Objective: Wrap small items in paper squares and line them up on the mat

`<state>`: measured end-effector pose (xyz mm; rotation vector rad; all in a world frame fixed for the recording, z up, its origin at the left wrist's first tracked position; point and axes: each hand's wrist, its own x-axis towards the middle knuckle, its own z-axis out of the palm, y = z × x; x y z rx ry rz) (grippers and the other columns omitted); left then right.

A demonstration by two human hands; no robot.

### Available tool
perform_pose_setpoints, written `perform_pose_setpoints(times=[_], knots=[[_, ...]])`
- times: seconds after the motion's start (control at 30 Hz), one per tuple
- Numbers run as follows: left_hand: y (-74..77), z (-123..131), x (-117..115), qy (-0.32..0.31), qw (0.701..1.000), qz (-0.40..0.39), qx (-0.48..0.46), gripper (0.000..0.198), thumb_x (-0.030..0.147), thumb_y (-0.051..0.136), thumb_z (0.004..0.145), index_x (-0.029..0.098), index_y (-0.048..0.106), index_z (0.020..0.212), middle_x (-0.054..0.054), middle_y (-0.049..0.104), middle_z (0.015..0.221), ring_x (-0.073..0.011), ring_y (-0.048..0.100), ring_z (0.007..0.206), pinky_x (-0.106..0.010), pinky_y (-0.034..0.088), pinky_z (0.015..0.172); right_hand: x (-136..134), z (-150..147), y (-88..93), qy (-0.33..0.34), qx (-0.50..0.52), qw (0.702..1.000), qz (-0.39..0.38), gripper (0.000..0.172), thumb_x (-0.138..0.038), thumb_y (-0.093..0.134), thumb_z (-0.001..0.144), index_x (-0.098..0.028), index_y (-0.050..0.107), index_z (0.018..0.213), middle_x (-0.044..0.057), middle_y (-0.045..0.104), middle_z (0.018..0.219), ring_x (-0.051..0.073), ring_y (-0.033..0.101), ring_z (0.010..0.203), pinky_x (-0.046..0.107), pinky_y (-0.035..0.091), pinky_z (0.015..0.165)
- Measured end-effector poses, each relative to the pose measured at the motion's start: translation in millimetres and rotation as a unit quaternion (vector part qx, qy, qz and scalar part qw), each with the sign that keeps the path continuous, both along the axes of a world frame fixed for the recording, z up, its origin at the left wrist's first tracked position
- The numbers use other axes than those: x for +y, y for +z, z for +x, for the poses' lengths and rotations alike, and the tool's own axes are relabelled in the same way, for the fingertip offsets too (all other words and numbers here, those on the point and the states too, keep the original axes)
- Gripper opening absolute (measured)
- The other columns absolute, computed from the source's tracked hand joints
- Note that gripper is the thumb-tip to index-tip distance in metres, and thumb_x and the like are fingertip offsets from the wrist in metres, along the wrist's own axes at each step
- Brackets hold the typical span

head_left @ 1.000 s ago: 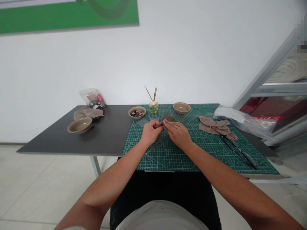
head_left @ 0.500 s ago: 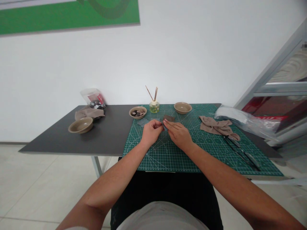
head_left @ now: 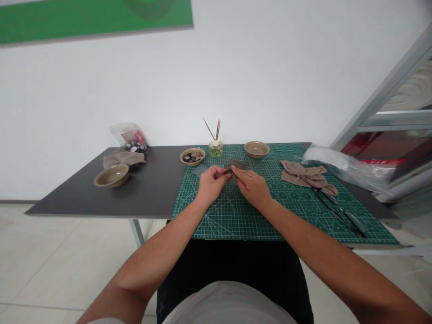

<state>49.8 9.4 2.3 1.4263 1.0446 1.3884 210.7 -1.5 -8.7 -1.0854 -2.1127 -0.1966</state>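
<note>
My left hand and my right hand meet above the green cutting mat. Both are closed in a pinch on a small dark flat piece, whose kind I cannot make out; fingers hide most of it. Just behind the fingers a brown flat sheet lies on the mat. A grey flat sheet is to the left of my left hand. Beyond it stands a tan bowl with small dark and pinkish-brown pieces in it.
A reed diffuser stands by the wall, with a second bowl to its right. A brown cloth and black-framed glasses lie rightward, near plastic wrap. Leftward are another bowl, a cloth and a clear bag.
The piece between my fingers showed a grey face before; now a thin dark edge shows. My fingers have shifted slightly around it, and the camera view has moved a little.
</note>
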Motion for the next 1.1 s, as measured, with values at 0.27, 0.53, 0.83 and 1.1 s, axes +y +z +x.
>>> perform_pose_setpoints(times=[0.27, 0.53, 0.83, 1.1], knots=[[2.4, 0.2, 0.9, -0.031, 0.998, 0.037, -0.045, 0.021, 0.027, 0.068, 0.072, 0.020, 0.061, 0.090, 0.005, 0.058, 0.058, -0.0118, 0.060, 0.054, -0.027, 0.051, 0.059, 3.9, 5.0, 0.6, -0.074, 0.075, 0.993, -0.047, 0.038, -0.019, 0.047, 0.089, -0.025, 0.063, 0.123, 0.003, 0.073, 0.106, 0.020, 0.070, 0.086, 0.031, 0.056, 0.075], [1.6, 0.7, 1.2, -0.075, 0.994, -0.051, -0.061, 0.030, 0.029, 0.068, 0.071, 0.016, 0.066, 0.097, -0.001, 0.066, 0.069, -0.0161, 0.065, 0.067, -0.032, 0.058, 0.062, 2.0, 4.2, 1.9, -0.090, 0.089, 0.991, -0.043, 0.037, -0.022, 0.048, 0.090, -0.026, 0.062, 0.124, 0.002, 0.074, 0.102, 0.019, 0.071, 0.081, 0.029, 0.055, 0.072], [-4.4, -0.1, 5.2, -0.025, 0.999, -0.027, 0.036, 0.008, 0.019, 0.066, 0.067, 0.017, 0.059, 0.069, 0.004, 0.059, 0.058, -0.0111, 0.058, 0.054, -0.026, 0.052, 0.057, -3.8, -1.8, 3.2, -0.014, -0.019, 1.000, 0.019, 0.037, -0.015, 0.048, 0.091, -0.022, 0.060, 0.126, 0.005, 0.063, 0.126, 0.018, 0.065, 0.107, 0.032, 0.052, 0.090], [-4.6, 2.0, 2.4, -0.033, 0.998, -0.057, -0.015, 0.013, 0.025, 0.068, 0.067, 0.017, 0.058, 0.071, 0.002, 0.063, 0.059, -0.0142, 0.063, 0.057, -0.029, 0.054, 0.059, -3.1, -3.1, 2.9, -0.029, -0.057, 0.998, 0.025, 0.038, -0.013, 0.046, 0.091, -0.017, 0.060, 0.125, 0.009, 0.064, 0.124, 0.020, 0.065, 0.106, 0.033, 0.054, 0.087]])
